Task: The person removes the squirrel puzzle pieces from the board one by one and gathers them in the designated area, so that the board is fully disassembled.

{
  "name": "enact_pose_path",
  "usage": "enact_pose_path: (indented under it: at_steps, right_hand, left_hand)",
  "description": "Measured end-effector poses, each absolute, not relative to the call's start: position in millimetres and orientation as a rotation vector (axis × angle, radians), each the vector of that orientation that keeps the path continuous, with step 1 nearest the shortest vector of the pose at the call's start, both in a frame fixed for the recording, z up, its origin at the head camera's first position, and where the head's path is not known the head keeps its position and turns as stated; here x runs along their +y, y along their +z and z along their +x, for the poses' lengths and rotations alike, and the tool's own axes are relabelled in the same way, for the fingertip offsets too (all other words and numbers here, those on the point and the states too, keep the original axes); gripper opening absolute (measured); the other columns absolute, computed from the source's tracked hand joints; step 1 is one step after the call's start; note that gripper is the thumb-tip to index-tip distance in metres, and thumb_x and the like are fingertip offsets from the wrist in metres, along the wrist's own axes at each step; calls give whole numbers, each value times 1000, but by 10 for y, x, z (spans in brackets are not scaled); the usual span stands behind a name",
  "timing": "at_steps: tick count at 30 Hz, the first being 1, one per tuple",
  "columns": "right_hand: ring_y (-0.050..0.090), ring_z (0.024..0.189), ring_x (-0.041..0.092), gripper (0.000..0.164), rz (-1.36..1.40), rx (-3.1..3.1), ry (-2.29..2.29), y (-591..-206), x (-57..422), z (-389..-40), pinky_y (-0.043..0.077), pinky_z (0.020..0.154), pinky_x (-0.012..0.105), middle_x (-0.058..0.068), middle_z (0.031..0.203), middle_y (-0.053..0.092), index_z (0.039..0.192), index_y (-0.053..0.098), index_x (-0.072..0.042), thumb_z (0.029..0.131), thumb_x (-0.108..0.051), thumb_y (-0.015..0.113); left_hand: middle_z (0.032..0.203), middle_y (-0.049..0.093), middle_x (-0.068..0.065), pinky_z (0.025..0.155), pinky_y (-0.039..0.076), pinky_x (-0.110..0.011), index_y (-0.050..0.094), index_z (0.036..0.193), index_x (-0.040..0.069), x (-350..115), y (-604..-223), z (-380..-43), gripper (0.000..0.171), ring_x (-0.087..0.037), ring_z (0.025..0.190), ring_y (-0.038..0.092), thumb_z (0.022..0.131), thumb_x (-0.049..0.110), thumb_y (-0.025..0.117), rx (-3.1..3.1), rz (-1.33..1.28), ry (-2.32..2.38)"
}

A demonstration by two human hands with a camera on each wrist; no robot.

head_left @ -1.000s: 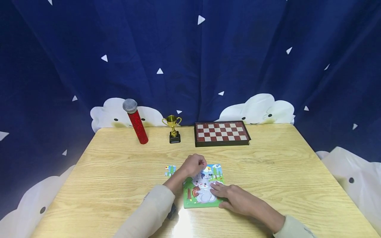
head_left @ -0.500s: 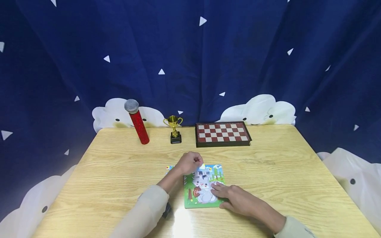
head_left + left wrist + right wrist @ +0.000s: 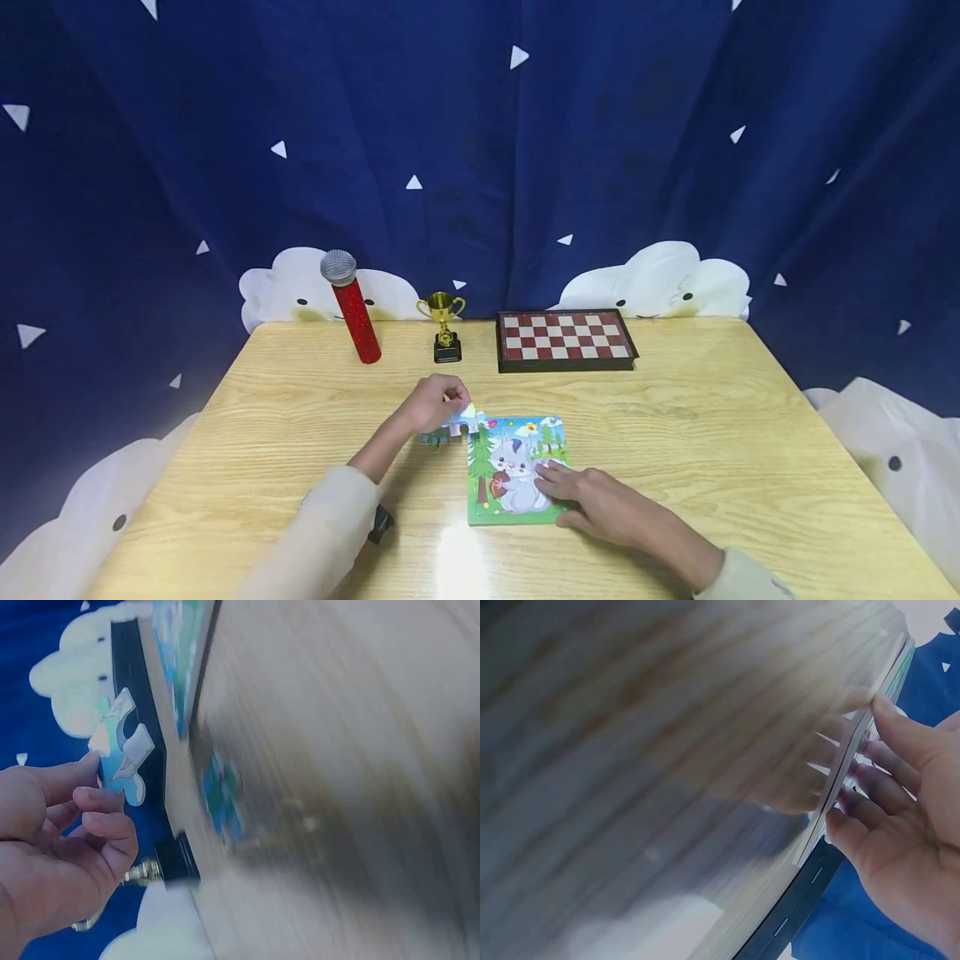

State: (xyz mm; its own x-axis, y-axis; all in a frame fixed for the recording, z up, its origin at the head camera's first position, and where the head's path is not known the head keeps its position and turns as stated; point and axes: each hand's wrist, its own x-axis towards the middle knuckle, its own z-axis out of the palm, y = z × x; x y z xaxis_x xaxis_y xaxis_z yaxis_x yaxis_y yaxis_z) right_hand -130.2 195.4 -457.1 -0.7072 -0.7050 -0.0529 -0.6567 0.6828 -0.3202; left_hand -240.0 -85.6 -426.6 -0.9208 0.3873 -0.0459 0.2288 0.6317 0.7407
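My left hand [image 3: 435, 406] pinches a jigsaw piece [image 3: 124, 754] between thumb and fingers. It holds the piece up near the upper left corner of a squirrel puzzle [image 3: 513, 483]. Below it, on the table, lies another jigsaw piece [image 3: 222, 793] with trees and sky, partly hidden by the hand in the head view. My right hand [image 3: 592, 500] rests on the puzzle's right side, fingers stretched over the picture. In the right wrist view its thumb [image 3: 907, 735] touches the puzzle's edge.
At the back of the wooden table [image 3: 697, 417] stand a red microphone [image 3: 354, 321], a small gold trophy cup [image 3: 442, 321] and a checkered board in a dark frame [image 3: 566, 337]. A dark blue curtain [image 3: 450, 125] hangs behind.
My left hand has moved left from over the top of the puzzle, carrying the jigsaw piece, uncovering the squirrel's ears. The right hand has stayed on the puzzle.
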Motion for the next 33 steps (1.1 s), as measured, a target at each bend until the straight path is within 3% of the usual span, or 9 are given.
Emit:
enact_pose_path:
  at_steps: [16, 33]
  right_hand:
    - [47, 130, 28, 51, -1110, 2727, -420, -4576, 1976, -1296, 45, 99, 47, 10, 143, 47, 133, 54, -7, 88, -28, 65]
    - [49, 128, 30, 50, -1175, 2737, -434, -4571, 1961, -1295, 46, 97, 48, 12, 141, 49, 132, 55, -5, 87, -27, 64]
  left_hand:
    - [83, 61, -8, 63, 44, -25, 66, 88, 1, -1544, -4268, -2436, 10, -16, 78, 53, 91, 2, 56, 2698, 403, 1060]
    - [81, 63, -5, 62, 46, -24, 67, 85, 2, -1640, -4431, -2433, 10, -16, 72, 54, 89, 2, 58, 2702, 243, 909]
